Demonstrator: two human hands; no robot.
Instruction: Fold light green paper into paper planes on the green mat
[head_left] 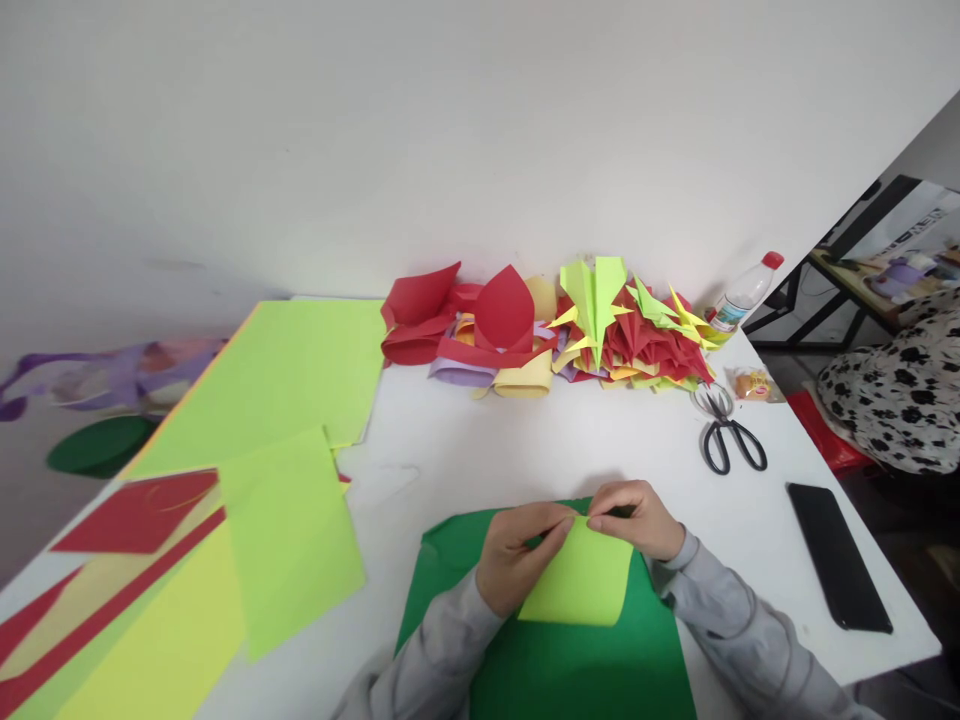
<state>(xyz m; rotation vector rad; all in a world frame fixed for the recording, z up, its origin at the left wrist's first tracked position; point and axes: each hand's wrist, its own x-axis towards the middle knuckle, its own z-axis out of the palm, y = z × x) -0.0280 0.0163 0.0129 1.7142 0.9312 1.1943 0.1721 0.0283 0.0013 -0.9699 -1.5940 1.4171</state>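
Observation:
A light-green sheet of paper point(581, 580) lies over a large dark-green sheet point(581, 670) at the front of the table. My left hand point(521, 550) pinches the top edge of the light-green paper between thumb and fingers. Close beside it, my right hand point(637, 515) pinches the same edge, the fingertips of both hands nearly meeting. The paper's lower edge looks slightly curved. What exactly the fingertips have folded is too small to make out.
Left are stacked light-green sheets point(292, 370) and a red sheet point(150, 510). Along the wall sit rolled red paper pieces point(506, 310) and folded paper planes point(596, 300). Scissors point(724, 440), a bottle point(742, 295), a wrapped snack point(752, 385) and a black phone point(836, 555) are at right.

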